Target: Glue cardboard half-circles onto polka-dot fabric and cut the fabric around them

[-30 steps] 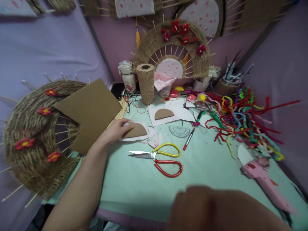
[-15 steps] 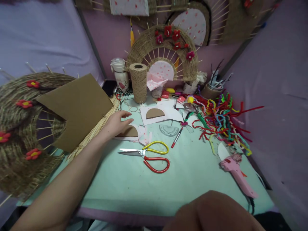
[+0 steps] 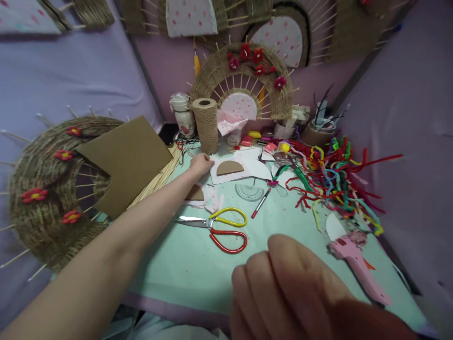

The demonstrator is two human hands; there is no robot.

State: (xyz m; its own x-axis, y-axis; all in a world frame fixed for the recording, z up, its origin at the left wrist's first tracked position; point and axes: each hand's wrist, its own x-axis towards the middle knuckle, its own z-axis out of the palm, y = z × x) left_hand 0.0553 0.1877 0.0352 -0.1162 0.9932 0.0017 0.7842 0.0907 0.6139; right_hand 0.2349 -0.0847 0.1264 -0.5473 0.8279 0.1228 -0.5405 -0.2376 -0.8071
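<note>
My left hand (image 3: pixel 200 165) reaches far across the pale green table (image 3: pixel 198 269). Its bent fingers close on the left edge of a white fabric piece (image 3: pixel 247 165) that carries a brown cardboard half-circle (image 3: pixel 230 167). A second brown half-circle on white fabric (image 3: pixel 196 193) lies just below my left forearm. Close to the camera at the bottom hovers my right hand (image 3: pixel 293 293). It is blurred, with its back to me and its fingers side by side, so what it holds, if anything, is hidden. Scissors with a yellow and a red handle (image 3: pixel 219 226) lie between the two hands.
A twine spool (image 3: pixel 205 123) and a bottle (image 3: pixel 182 113) stand behind my left hand. At the left are cardboard (image 3: pixel 123 160) and a woven fan with red flowers (image 3: pixel 42 189). On the right lie pipe cleaners (image 3: pixel 336 179), a pink glue gun (image 3: pixel 357 264), a protractor (image 3: pixel 249 191) and a red pen (image 3: pixel 260 204).
My left hand has left the nearer half-circle and moved up to the farther white piece. My right hand has risen higher into view, and the camera has shifted a little.
</note>
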